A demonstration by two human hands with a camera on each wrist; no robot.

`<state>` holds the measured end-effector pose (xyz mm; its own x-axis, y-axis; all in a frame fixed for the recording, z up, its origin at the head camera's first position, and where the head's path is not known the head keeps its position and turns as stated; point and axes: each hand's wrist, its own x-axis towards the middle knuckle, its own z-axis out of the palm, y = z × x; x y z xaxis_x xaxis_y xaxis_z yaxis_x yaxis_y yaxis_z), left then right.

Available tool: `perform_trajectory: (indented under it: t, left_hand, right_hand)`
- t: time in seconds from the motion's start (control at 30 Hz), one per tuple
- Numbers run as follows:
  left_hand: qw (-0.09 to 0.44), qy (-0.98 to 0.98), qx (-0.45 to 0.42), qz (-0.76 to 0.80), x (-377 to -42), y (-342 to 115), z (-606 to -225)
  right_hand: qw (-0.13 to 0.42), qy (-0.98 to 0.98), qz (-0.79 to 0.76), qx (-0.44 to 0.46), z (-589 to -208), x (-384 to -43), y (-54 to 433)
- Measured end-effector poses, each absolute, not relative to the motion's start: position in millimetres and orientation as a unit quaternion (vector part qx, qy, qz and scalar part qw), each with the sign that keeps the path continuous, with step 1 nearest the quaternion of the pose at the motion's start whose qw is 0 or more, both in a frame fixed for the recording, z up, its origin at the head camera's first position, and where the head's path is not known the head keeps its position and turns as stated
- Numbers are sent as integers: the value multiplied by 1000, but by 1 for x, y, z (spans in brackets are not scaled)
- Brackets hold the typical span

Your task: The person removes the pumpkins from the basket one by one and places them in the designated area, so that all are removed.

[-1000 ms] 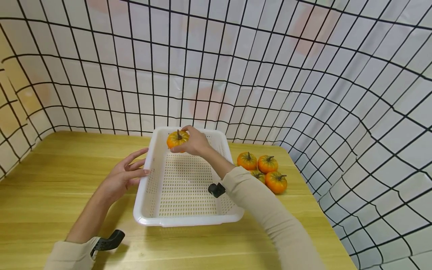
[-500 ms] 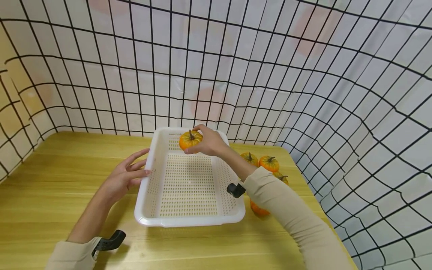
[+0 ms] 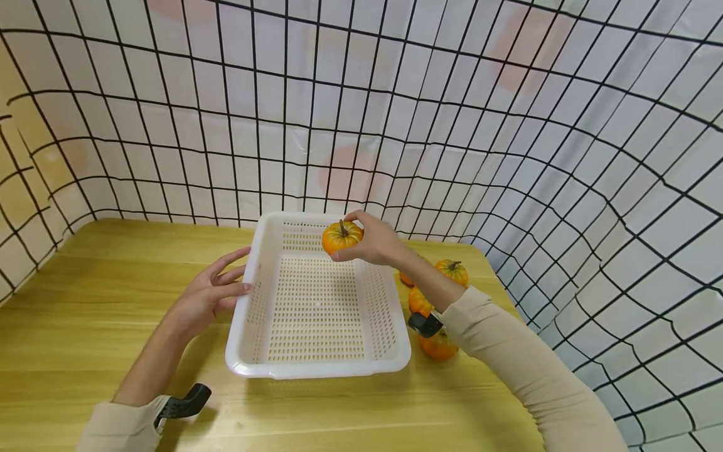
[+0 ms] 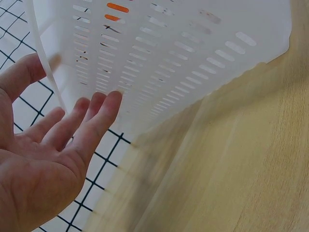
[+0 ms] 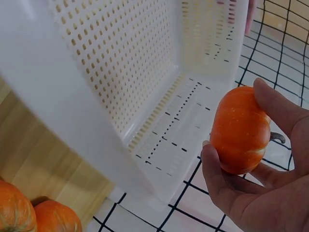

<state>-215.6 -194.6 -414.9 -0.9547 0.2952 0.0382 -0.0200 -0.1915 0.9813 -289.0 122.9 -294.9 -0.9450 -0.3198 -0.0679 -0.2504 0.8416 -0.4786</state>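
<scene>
A white perforated plastic basket (image 3: 313, 368) stands in front of me, with no pumpkin lying on its visible floor. My left hand (image 3: 200, 298) holds its left rim, the thumb over the edge and the fingers against the outer wall, as the left wrist view shows (image 4: 63, 150). My right hand (image 3: 377, 242) grips a small orange pumpkin (image 3: 342, 237) between thumb and fingers. That pumpkin hangs above the far right part of the basket, stem up. In the right wrist view the held pumpkin (image 5: 241, 130) is apart from the basket wall (image 5: 159, 145).
Several more small pumpkins (image 3: 453, 271) sit on the wooden table (image 3: 316, 414) right of the basket, partly hidden under my right forearm. A black wire grid (image 3: 316, 132) with white sheeting behind it closes off the back and right side.
My right hand has carried the pumpkin rightward across the far end of the basket, staying above it. The left hand and basket have hardly moved.
</scene>
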Motion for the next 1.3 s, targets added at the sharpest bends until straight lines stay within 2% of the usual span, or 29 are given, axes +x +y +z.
perform_trajectory:
  t: [1.0,1.3]
  left_hand:
    - [102,627,115,764,-215,-195,-417]
    - [103,625,117,765,-215,-196,-417]
  right_hand:
    - [94,963,-248,-55,-297,-262,224]
    - [86,960,-265,-29,-309,-253,259]
